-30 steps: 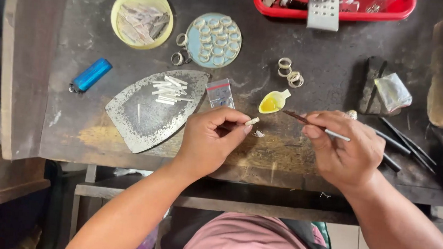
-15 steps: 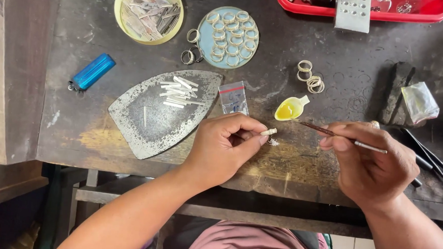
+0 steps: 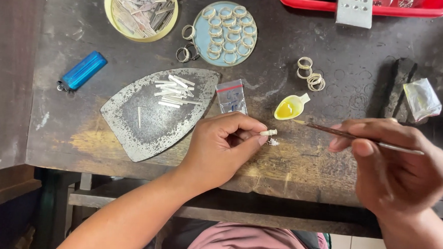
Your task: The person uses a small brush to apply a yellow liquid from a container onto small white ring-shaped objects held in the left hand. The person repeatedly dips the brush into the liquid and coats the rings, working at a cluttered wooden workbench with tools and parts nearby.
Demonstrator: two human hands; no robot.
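My left hand (image 3: 225, 147) pinches a small white metal piece (image 3: 268, 133) between thumb and fingers, just above the dark workbench (image 3: 290, 163). A little pile of white bits (image 3: 273, 142) lies under it. My right hand (image 3: 396, 166) grips a thin brush (image 3: 352, 135) whose tip points left toward a small yellow dish of yellow liquid (image 3: 289, 108). The brush tip sits just right of that dish.
An iron-shaped metal plate (image 3: 146, 120) carries white metal strips (image 3: 171, 91). Behind are a blue lighter (image 3: 82, 70), a small plastic bag (image 3: 232, 97), a blue dish of rings (image 3: 230, 33), a yellow bowl of scraps (image 3: 140, 10), loose rings (image 3: 311, 76), and a red tray (image 3: 369, 6).
The camera has drawn closer and shifted slightly. My right hand with the brush has edged right, and the left hand keeps pinching the small piece.
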